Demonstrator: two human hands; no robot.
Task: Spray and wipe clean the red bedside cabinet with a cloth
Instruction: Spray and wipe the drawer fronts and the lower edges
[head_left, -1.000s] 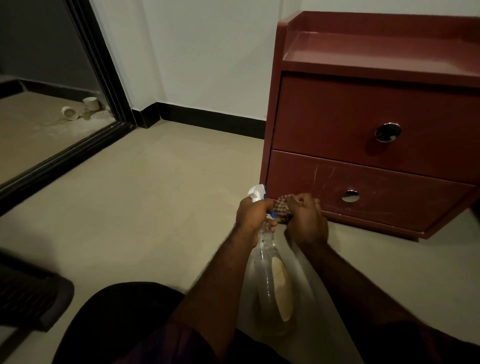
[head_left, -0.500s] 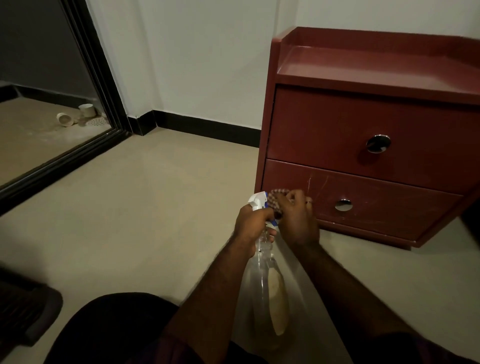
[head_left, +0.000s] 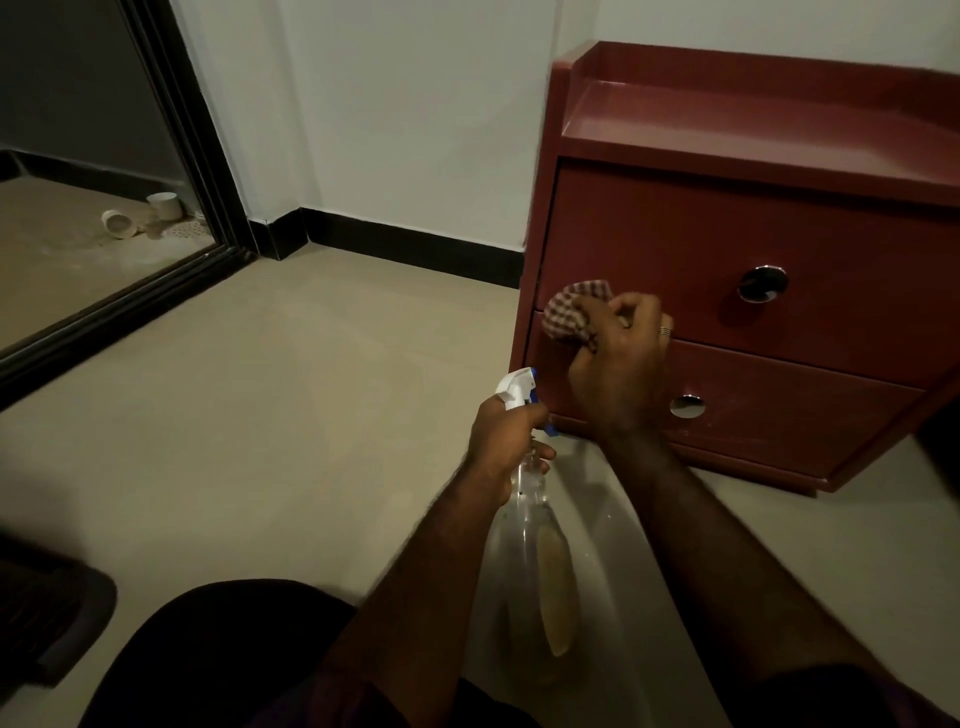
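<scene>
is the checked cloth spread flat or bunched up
Bunched up: the red-and-white checked cloth is a wad gripped in the right hand by the red bedside cabinet.

Beige floor (head_left: 311, 415) bears red cabinet (head_left: 675, 234).

Dim, warm-toned room seen through a wide-angle lens.
The light is low and soft, brightest on the white wall (head_left: 389, 130) and the pale floor (head_left: 285, 415). Small glints sit on the metal knobs (head_left: 762, 283) of the red cabinet (head_left: 675, 234), and the upper knob throws a faint shadow to its left. The forearms and lap along the bottom edge are murky and slightly blurred. Straight lines lean and bow near the edges.
</scene>
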